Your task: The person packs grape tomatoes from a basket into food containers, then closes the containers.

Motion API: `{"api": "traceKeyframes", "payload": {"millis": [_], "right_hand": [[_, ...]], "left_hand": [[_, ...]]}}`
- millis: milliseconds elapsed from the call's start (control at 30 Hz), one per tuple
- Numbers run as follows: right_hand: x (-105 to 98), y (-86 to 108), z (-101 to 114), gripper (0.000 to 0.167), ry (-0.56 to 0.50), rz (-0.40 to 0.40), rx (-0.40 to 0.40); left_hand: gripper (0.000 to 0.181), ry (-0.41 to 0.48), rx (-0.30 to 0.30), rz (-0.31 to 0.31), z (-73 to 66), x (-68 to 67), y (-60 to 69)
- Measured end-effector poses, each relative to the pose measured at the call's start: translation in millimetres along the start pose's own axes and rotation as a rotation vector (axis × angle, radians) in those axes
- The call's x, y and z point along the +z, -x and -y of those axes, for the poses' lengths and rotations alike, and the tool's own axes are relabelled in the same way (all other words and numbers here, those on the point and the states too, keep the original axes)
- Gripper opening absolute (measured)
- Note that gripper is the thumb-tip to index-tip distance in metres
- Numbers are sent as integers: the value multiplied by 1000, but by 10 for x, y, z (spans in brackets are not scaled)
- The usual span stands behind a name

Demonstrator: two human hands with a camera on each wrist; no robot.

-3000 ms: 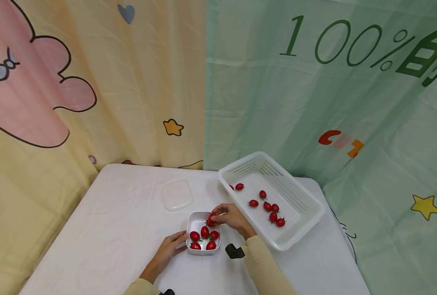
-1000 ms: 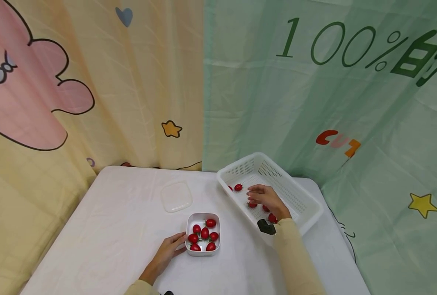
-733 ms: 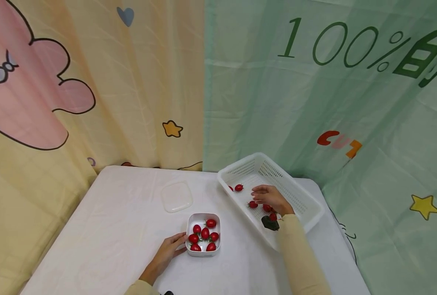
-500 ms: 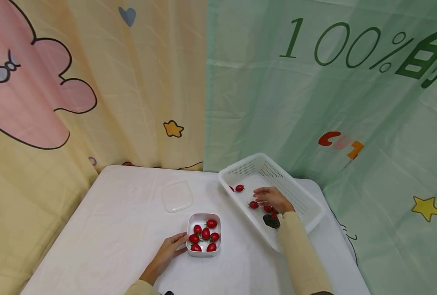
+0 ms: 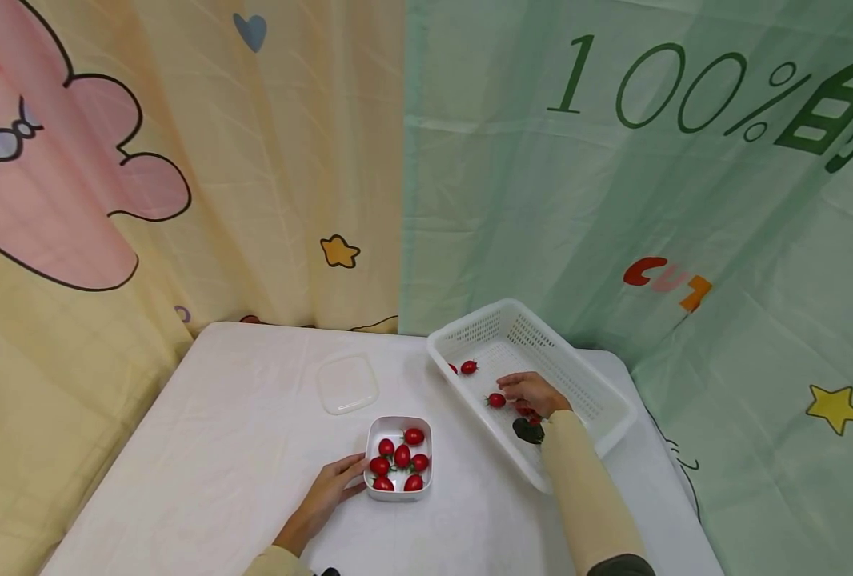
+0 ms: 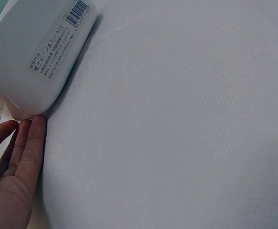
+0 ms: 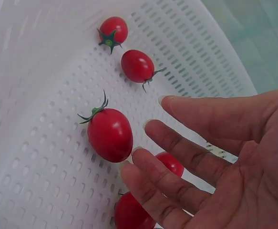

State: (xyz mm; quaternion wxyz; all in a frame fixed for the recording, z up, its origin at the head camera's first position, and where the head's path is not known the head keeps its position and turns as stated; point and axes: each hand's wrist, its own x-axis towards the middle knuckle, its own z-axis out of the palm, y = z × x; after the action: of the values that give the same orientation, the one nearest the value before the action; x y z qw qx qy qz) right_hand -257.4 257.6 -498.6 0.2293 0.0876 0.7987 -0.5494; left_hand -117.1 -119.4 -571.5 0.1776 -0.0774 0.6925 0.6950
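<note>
My left hand [image 5: 323,488] rests its extended fingers [image 6: 32,148] against the left side of a small white square container [image 5: 398,496]. Several cherry tomatoes with green stalks, one of them a cherry tomato [image 5: 402,456] in the middle, lie inside it. On the right, my right hand [image 5: 533,392] hovers inside a white perforated basket [image 5: 602,400], fingers spread and holding nothing. Close to its fingertips in the right wrist view is a cherry tomato [image 7: 111,135]. Others lie partly hidden under the hand, including a cherry tomato [image 7: 131,212] below the fingers.
A clear flat lid [image 5: 347,384] lies on the white-covered table [image 5: 239,416] behind the container. Two cherry tomatoes, one being a tomato [image 5: 469,367], sit at the basket's far left end. Printed curtains [image 5: 290,200] hang behind the table.
My right hand has let go of a cherry tomato in the small container, then moved right into the basket and lowered slightly toward the tomatoes. My left hand has stayed at the container.
</note>
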Motion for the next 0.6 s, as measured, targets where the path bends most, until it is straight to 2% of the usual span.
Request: {"api": "traceKeyframes", "payload": {"millis": [233,600], "right_hand": [[3,-67,-66,34,36,43,10],[67,-161,-125,30,-28,150,98]], "left_hand": [[63,-2,4,0,8,-3,9],[62,8,-9,-9,7,11,-4]]}}
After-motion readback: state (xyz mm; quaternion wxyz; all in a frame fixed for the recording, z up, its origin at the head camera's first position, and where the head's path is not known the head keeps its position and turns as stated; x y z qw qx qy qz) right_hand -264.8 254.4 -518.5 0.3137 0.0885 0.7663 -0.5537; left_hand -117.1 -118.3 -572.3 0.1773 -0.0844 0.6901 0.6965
